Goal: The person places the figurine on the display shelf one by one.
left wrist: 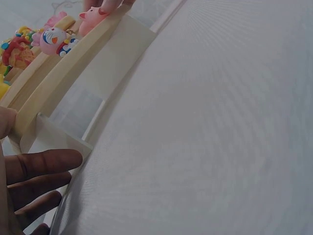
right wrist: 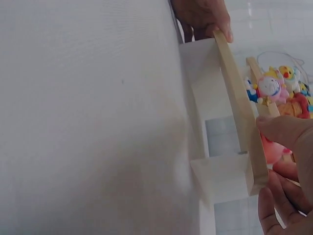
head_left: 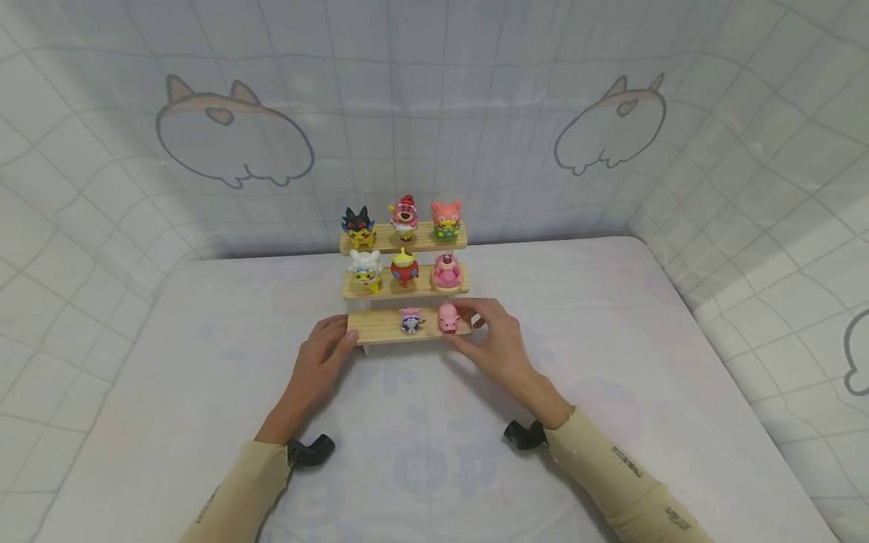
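Note:
My right hand (head_left: 498,339) pinches a small pink pig figurine (head_left: 448,318) on the right end of the bottom step of a three-tier wooden display shelf (head_left: 376,326). In the right wrist view, the thumb and fingers partly cover the pig. My left hand (head_left: 324,351) rests against the left end of that step, its thumb touching the board. The left wrist view shows its other fingers (left wrist: 44,164) straight, beside the shelf's white support (left wrist: 54,137). To the pig's left stands a small pink-hooded figurine (head_left: 410,321).
On the middle step are a white-hatted yellow figurine (head_left: 366,271), a red-suited one (head_left: 404,269) and a pink bear (head_left: 447,271). The top step holds a black-eared figurine (head_left: 358,228), a red-hatted bear (head_left: 405,219) and a pink-hooded one (head_left: 446,221). A patterned curtain (head_left: 434,90) hangs behind.

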{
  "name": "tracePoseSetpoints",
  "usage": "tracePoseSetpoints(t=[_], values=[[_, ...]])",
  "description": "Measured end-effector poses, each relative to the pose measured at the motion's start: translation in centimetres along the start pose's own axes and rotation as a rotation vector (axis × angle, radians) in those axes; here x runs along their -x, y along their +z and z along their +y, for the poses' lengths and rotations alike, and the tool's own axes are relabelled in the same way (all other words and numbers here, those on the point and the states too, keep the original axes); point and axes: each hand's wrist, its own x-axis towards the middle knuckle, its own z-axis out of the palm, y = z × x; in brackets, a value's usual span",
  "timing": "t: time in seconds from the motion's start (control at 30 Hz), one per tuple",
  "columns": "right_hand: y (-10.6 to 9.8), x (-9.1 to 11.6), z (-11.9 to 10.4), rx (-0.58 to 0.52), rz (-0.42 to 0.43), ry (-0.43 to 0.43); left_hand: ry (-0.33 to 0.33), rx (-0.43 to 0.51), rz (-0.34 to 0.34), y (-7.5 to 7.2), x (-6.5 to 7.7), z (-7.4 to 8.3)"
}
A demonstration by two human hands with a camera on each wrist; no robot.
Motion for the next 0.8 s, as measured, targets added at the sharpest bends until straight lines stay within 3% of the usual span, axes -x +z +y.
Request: tracePoseSetpoints(t=[0.27, 0.57, 0.7, 0.8], values=[[-1.8, 0.8, 1.3, -0.039, 0.045, 0.017, 0.013, 0.002, -0.001, 0.1, -0.1, -0.2], [-3.8, 0.9, 2.3, 0.004, 0.123, 0.043, 0.001, -0.001, 0.003, -0.1, 0.0, -0.3], [-5.1, 0.8, 3.4, 0.075, 0.131, 0.111, -0.002, 0.006, 0.003, 0.0, 0.0, -0.4], [-6.5, 1.2, 4.8, 0.131, 0.102, 0.218, -0.006, 0.012, 0.004, 0.1, 0.0, -0.5]])
